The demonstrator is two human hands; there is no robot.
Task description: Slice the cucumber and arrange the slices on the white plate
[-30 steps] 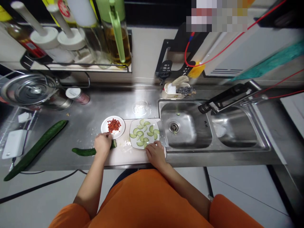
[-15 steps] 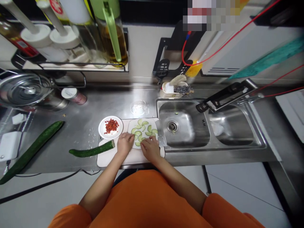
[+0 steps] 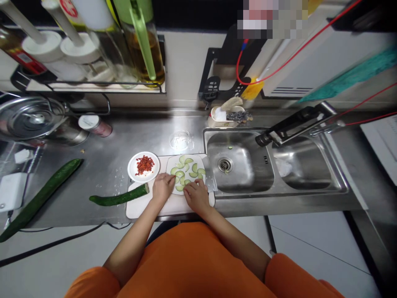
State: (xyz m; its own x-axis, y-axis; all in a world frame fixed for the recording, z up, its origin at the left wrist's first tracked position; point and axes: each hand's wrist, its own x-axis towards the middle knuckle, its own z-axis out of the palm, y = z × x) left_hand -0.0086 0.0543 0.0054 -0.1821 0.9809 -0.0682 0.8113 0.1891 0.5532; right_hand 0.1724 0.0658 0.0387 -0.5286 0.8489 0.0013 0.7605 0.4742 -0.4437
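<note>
The left hand (image 3: 163, 189) has its fingertips pinched on a tiny red piece (image 3: 174, 176), which is just at the left side of the square plate (image 3: 199, 159) with cucumber slices (image 3: 194, 168). The right hand (image 3: 197, 198) has curved fingers at this plate's near edge; whether they grip it, I cannot tell.

Smooth plates (image 3: 199, 160), shiny metal counter (image 3: 139, 130)
</note>
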